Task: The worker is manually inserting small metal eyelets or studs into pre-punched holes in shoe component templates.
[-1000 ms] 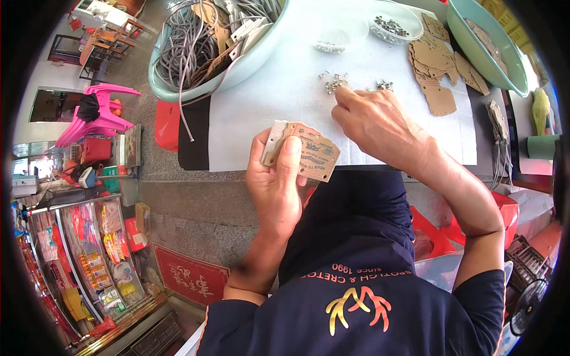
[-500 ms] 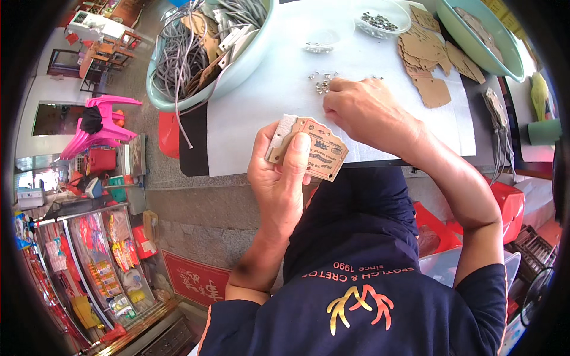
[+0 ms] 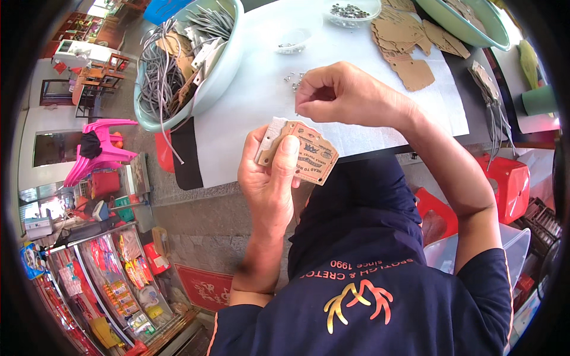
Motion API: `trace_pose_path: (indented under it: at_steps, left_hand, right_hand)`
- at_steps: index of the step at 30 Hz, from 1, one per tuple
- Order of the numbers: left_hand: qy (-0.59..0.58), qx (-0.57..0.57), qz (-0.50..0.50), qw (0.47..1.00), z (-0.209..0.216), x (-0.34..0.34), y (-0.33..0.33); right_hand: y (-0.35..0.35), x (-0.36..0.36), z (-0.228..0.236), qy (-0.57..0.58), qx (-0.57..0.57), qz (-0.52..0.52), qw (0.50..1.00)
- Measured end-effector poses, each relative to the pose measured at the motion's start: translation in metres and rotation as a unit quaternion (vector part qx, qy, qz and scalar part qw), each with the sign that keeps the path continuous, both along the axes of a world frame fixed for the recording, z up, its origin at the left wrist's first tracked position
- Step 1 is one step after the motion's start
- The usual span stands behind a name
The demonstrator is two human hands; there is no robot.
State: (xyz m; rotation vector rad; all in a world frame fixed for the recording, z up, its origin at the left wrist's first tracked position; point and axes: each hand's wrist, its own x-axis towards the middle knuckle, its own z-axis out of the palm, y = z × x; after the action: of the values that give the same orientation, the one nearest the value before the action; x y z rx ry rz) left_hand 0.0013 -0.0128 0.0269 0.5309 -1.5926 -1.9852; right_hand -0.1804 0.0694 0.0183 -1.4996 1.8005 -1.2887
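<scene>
My left hand is closed round a small stack of brown printed cardboard tags with punched holes, thumb on top. A whitish textured piece shows at the tags' left edge. Just above the tags, my right hand has thumb and forefinger pinched together. A tiny metal rivet barely shows at its fingertips. Beyond that hand, several loose metal rivets lie on the white sheet covering the table, partly hidden by the fingers.
A pale green basin with grey cords and tags stands left. Two clear bowls, one small and one larger, hold metal pieces. Brown tags lie at the right, near another green basin. Corded tags hang at the right edge.
My right hand has lifted from the loose rivets and come nearer to me, over the tags. The left hand keeps its hold on the tags. The whole view has shifted slightly.
</scene>
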Motion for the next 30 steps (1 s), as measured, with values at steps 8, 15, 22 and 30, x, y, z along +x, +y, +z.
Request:
trace_pose_path:
  at_steps: [8,15,22,30]
  left_hand:
    - [-0.014,-0.018,-0.045,0.999,0.002,-0.003,0.002]
    - [-0.004,-0.024,-0.071,0.997,0.002,-0.004,0.004]
    - [0.001,-0.002,-0.113,0.994,0.002,-0.001,0.001]
    - [0.004,0.000,-0.115,0.993,0.005,-0.004,0.005]
  right_hand:
    - [0.011,-0.009,0.021,-0.249,0.084,0.113,0.958]
    - [0.013,-0.009,0.015,-0.311,0.062,0.133,0.939]
    - [0.015,-0.010,0.011,-0.349,0.075,0.146,0.923]
    - [0.019,-0.005,0.005,-0.391,0.061,0.149,0.906]
